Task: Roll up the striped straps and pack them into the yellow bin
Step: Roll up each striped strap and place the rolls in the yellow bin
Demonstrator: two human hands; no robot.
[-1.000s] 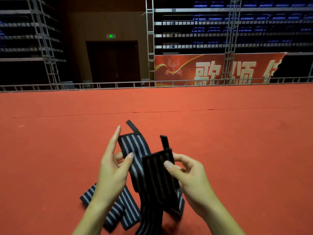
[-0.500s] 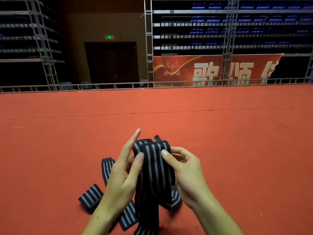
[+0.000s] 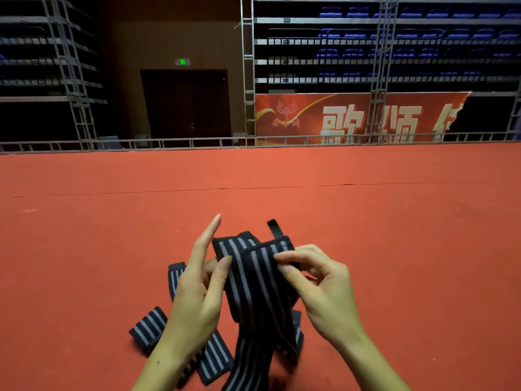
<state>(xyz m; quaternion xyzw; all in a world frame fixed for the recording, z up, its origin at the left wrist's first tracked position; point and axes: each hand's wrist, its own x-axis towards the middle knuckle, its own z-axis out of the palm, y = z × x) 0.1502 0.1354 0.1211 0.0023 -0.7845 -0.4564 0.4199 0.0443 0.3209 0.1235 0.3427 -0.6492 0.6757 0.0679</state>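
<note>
Both hands are up over the red carpet (image 3: 394, 235), working one striped strap (image 3: 253, 280). The left hand (image 3: 197, 300) pinches its near edge with the thumb, forefinger pointing straight up; the right hand (image 3: 324, 292) nips the folded top between thumb and fingertips. The strap looks soft, light and floppy, its tail drooping toward the carpet, so I'd grip it at that folded end and keep it taut while winding. More straps (image 3: 149, 328) lie on the carpet below the left hand. No yellow bin in sight
</note>
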